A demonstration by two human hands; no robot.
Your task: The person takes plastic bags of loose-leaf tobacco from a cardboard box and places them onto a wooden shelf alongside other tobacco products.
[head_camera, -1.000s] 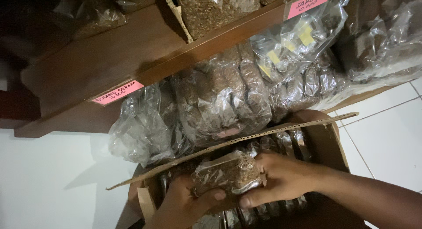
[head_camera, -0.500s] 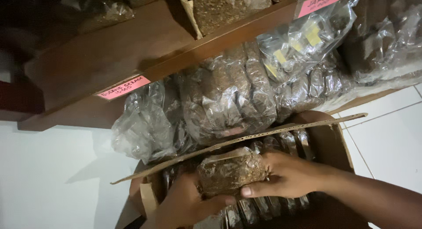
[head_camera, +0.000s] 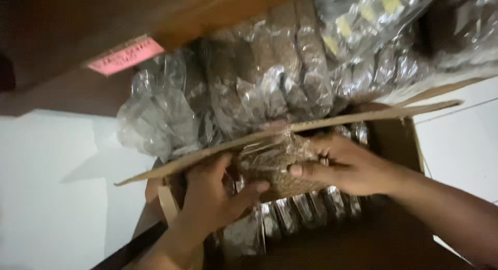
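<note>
Left hand: the left hand [head_camera: 215, 197] is closed on the near left side of a clear packet [head_camera: 277, 166] of brown crumbly stuff, thumb pressed across its lower edge, fingers curled behind it.
Right hand: the right hand [head_camera: 345, 166] grips the right side of the same packet, thumb on the front face, fingers wrapped over the top.
Packet: held between both hands, just above the open cardboard box [head_camera: 394, 140] and touching the underside of the raised box flap [head_camera: 218, 150]; picture blurred, finer detail cannot be told.
Box contents: a row of similar packets [head_camera: 306, 208] stands on edge inside the box, below the hands.
Box flap: long cardboard flap runs tilted across the view from lower left to upper right, directly over the held packet.
Shelf stock: a dense stack of bagged brown goods [head_camera: 270, 88] lies on the shelf behind the flap; loose crumpled plastic bags [head_camera: 155, 119] bulge out at its left end.
Shelf: dark wooden shelf [head_camera: 67, 36] above the stack, with a pink label [head_camera: 127, 56] fixed to its front edge.
Surroundings: white surface [head_camera: 52, 187] to the left of the box.
</note>
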